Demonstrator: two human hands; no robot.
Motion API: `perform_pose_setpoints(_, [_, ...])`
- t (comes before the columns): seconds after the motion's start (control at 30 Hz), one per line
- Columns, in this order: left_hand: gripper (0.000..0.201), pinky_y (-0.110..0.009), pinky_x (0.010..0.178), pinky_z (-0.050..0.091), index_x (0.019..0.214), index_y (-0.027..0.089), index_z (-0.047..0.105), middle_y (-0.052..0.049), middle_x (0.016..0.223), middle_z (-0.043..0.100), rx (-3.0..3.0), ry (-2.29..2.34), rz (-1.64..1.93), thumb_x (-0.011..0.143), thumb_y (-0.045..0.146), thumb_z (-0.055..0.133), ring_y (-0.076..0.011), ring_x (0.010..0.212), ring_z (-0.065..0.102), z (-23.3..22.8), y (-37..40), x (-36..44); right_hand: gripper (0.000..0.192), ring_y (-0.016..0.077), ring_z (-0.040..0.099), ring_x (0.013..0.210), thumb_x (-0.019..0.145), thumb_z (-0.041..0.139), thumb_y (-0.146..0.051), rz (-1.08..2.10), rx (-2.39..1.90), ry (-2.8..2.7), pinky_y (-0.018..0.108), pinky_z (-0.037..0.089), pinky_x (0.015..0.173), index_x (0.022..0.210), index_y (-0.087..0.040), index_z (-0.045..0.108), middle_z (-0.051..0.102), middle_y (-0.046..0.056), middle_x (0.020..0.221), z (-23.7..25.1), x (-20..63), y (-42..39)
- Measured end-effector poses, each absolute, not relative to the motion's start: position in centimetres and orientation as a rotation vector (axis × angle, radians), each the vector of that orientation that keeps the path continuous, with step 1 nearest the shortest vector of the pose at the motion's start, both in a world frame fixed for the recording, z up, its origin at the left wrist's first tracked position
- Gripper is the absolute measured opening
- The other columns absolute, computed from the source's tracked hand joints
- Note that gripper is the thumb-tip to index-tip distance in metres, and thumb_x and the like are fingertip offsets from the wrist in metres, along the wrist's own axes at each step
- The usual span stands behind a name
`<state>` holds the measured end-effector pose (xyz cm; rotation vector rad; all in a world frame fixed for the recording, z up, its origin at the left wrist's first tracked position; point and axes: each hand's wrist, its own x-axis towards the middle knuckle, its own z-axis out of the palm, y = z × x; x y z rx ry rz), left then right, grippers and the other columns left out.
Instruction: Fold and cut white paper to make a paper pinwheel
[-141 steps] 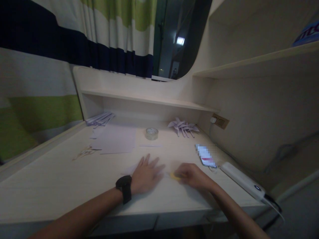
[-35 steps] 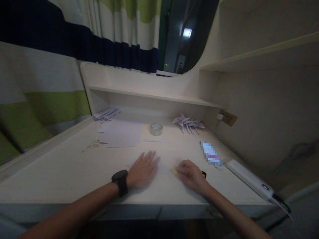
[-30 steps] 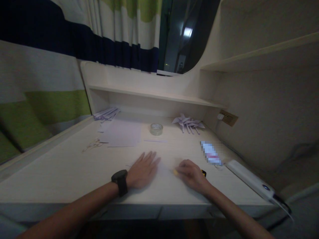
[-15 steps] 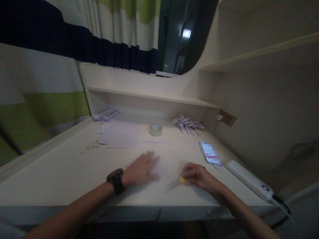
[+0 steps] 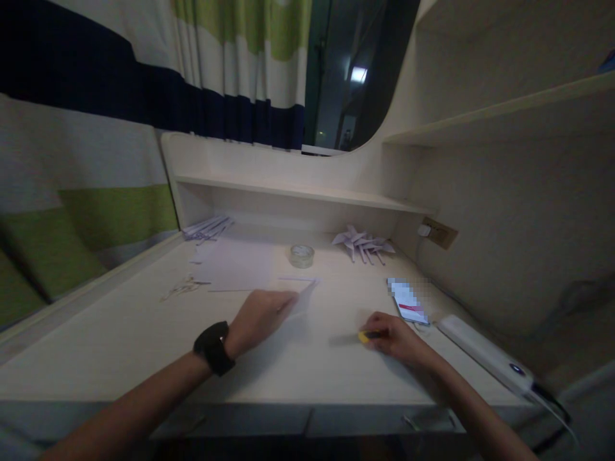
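Observation:
My left hand [image 5: 262,320], with a black watch on its wrist, is closed with the fingertips pinching a small white piece of paper [image 5: 309,288], blurred by motion and lifted over the desk. Fingers closed, my right hand [image 5: 391,336] grips a cutting tool [image 5: 368,336] with a yellow and black handle. Its blurred blade points left, low over the desk; whether it is scissors or a knife I cannot tell. Behind my left hand lie white paper sheets [image 5: 240,259] and a thin paper strip [image 5: 293,278]. A roll of clear tape [image 5: 302,256] stands beyond them.
Several paper pinwheels [image 5: 364,243] are piled at the back right, rolled paper sticks [image 5: 209,228] at the back left. A tangle of string-like pieces [image 5: 185,287] lies at left. A phone [image 5: 408,301] and a white power strip [image 5: 485,352] border the right side, below a shelf [image 5: 504,112].
My left hand has gone from lying flat on paper to pinching a piece and raising it. My right hand has moved slightly right with the cutting tool.

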<state>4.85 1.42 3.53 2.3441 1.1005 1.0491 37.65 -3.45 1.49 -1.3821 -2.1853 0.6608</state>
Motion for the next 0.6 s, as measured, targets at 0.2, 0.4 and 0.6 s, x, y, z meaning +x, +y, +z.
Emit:
perform_pose_setpoints(0.2, [0.037,-0.026,0.052,0.048,0.088,0.013,0.067,-0.005,0.073,0.066,1.303,1.118,1.393,0.075,0.048,0.062,-0.0172,0.060,0.061,5.6,1.4,5.5,0.022,0.0201,0.060,0.082,0.079,0.060,-0.027,0.152,-1.450,-1.879,0.031,0.048,0.074,0.097,-0.019,0.069,0.062,0.008,0.092,1.0,35.6,-4.0])
perform_pose_setpoints(0.4, [0.043,-0.023,0.052,0.046,0.087,0.012,0.066,-0.007,0.078,0.066,1.058,1.012,1.317,0.065,0.047,0.071,-0.0148,0.061,0.061,4.2,1.6,5.4,0.023,0.0196,0.062,0.076,0.079,0.062,-0.036,-0.024,-1.438,-1.811,0.031,0.050,0.070,0.095,-0.022,0.069,0.062,0.008,0.092,1.8,32.7,-4.8])
perform_pose_setpoints(0.6, [0.043,-0.022,0.051,0.043,0.090,0.012,0.064,-0.008,0.080,0.066,1.034,0.999,1.246,0.067,0.047,0.070,-0.0144,0.062,0.061,3.2,1.4,5.4,0.022,0.0189,0.061,0.077,0.081,0.061,-0.035,-0.068,-1.421,-1.784,0.031,0.050,0.071,0.096,-0.022,0.068,0.061,0.007,0.092,2.0,31.5,-4.9])
